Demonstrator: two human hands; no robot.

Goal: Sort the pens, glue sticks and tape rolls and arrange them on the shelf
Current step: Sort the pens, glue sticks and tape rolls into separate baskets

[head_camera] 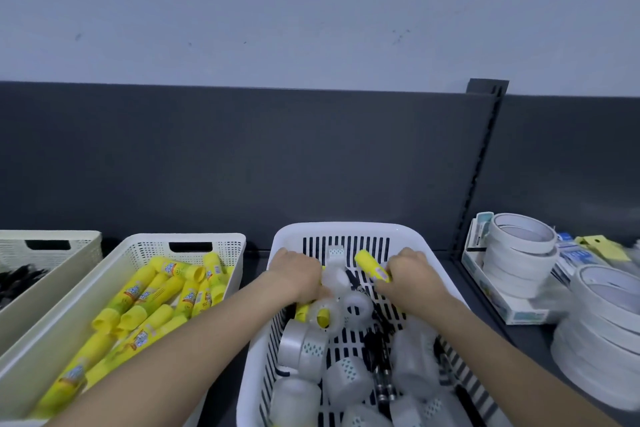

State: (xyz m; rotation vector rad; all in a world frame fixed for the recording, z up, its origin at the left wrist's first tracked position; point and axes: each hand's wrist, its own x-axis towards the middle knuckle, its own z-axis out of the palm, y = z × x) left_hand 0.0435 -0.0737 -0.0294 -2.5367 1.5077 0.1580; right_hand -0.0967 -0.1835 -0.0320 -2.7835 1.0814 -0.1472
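Note:
A white slatted basket (pixel 346 230) on the shelf holds several clear tape rolls (pixel 303 345), black pens (pixel 379 354) and a few yellow glue sticks. My right hand (pixel 410 276) grips a yellow glue stick (pixel 369 263) that points up and to the left. My left hand (pixel 296 276) reaches down into the basket's far left part, its fingers curled among tape rolls and another glue stick (pixel 313 314); what it holds is hidden. A cream bin (pixel 194 239) to the left is filled with several yellow glue sticks (pixel 156 291).
At the far left a second cream bin (pixel 69 239) holds dark pens (pixel 17 279). On the right stand stacks of white tape rolls (pixel 519 253) and a white box (pixel 498 295). The dark shelf back panel (pixel 277 156) rises behind everything.

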